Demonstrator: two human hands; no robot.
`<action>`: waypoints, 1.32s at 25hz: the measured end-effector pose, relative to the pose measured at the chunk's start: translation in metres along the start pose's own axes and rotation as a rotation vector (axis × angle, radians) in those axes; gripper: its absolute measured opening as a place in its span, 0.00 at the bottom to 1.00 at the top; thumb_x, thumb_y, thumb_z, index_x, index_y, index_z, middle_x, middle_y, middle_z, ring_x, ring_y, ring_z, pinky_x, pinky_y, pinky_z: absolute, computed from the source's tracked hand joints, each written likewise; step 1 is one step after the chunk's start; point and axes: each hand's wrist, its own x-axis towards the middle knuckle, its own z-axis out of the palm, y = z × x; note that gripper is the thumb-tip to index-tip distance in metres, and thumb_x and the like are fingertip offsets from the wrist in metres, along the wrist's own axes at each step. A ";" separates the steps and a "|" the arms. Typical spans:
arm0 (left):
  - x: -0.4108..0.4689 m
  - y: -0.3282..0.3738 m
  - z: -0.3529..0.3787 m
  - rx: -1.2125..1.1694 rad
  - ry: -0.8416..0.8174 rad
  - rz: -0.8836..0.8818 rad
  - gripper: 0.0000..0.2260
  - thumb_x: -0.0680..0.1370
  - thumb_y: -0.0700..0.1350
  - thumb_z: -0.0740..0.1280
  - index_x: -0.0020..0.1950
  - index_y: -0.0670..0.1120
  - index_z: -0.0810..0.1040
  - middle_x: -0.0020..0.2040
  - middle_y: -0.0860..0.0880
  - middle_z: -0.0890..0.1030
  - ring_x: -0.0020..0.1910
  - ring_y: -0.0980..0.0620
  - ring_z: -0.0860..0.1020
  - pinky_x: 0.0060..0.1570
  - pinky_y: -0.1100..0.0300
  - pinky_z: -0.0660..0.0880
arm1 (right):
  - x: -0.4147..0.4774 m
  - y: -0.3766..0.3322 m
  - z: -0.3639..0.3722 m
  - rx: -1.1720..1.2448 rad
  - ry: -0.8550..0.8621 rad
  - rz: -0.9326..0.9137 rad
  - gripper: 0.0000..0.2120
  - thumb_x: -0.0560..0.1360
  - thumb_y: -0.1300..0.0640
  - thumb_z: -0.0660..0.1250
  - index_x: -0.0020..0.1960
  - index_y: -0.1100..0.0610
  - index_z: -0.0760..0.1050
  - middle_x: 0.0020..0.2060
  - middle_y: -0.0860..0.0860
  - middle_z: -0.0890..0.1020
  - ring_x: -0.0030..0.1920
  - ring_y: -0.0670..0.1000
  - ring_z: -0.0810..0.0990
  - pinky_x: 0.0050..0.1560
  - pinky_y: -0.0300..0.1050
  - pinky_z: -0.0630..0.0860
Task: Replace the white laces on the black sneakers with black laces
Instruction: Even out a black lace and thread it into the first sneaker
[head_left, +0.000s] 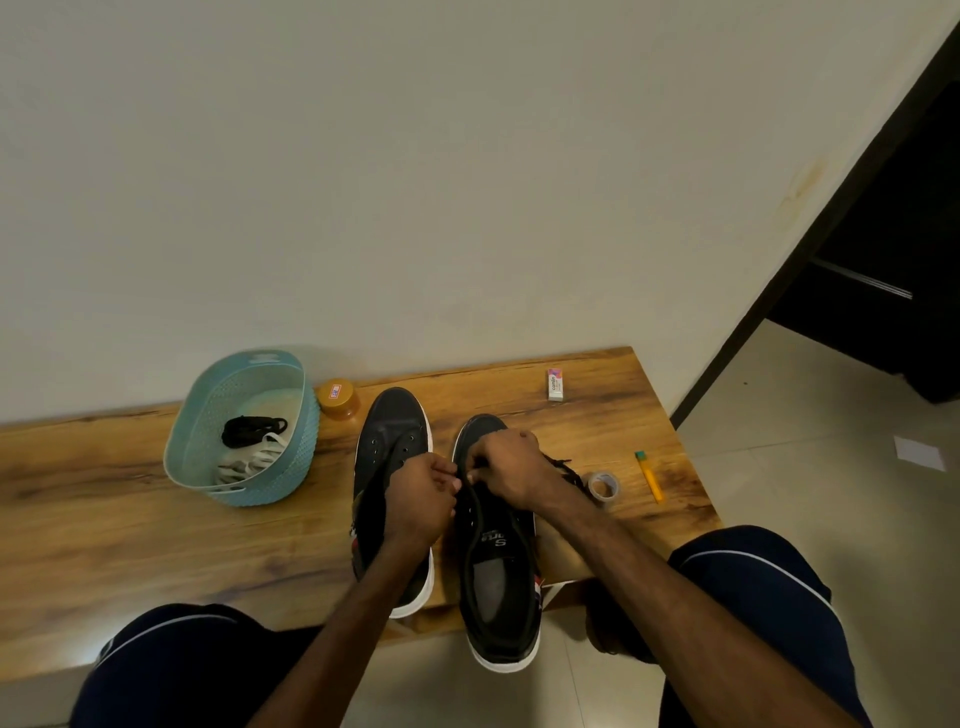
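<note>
Two black sneakers with white soles stand side by side on a wooden bench (130, 519). The left sneaker (395, 436) has bare eyelets. Over the front of the right sneaker (501, 571) my right hand (511, 467) pinches a black lace (563, 467), whose loose end trails off to the right. My left hand (421, 499) is curled beside it, fingers at the right shoe's left eyelet row; what it grips is hidden. A blue basket (197, 415) holds a bundled black lace (252, 430) and white laces (249, 462).
An orange-lidded jar (337, 399) stands behind the left sneaker. To the right on the bench lie a tape roll (602, 487), a yellow pen (649, 475) and a small white box (555, 384). My knees flank the bench front. A wall rises right behind it.
</note>
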 end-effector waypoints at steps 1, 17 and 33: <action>-0.001 0.002 0.003 0.046 0.043 0.041 0.06 0.78 0.37 0.68 0.45 0.49 0.79 0.39 0.50 0.82 0.38 0.51 0.82 0.42 0.53 0.81 | 0.000 0.002 0.001 0.016 -0.014 0.006 0.07 0.79 0.58 0.65 0.52 0.53 0.82 0.51 0.49 0.83 0.58 0.51 0.77 0.69 0.58 0.65; 0.008 0.012 -0.007 -0.656 0.325 -0.020 0.07 0.84 0.38 0.56 0.50 0.46 0.70 0.48 0.40 0.83 0.47 0.45 0.84 0.47 0.52 0.81 | -0.003 0.000 0.016 0.168 0.067 0.063 0.22 0.74 0.51 0.73 0.65 0.54 0.74 0.60 0.52 0.77 0.62 0.54 0.73 0.65 0.59 0.72; 0.009 0.016 -0.015 1.003 -0.016 0.316 0.13 0.84 0.51 0.58 0.63 0.46 0.74 0.58 0.45 0.75 0.53 0.47 0.77 0.46 0.54 0.73 | -0.001 0.001 0.020 0.105 0.094 0.056 0.22 0.74 0.51 0.73 0.65 0.54 0.74 0.62 0.53 0.77 0.65 0.55 0.72 0.69 0.61 0.66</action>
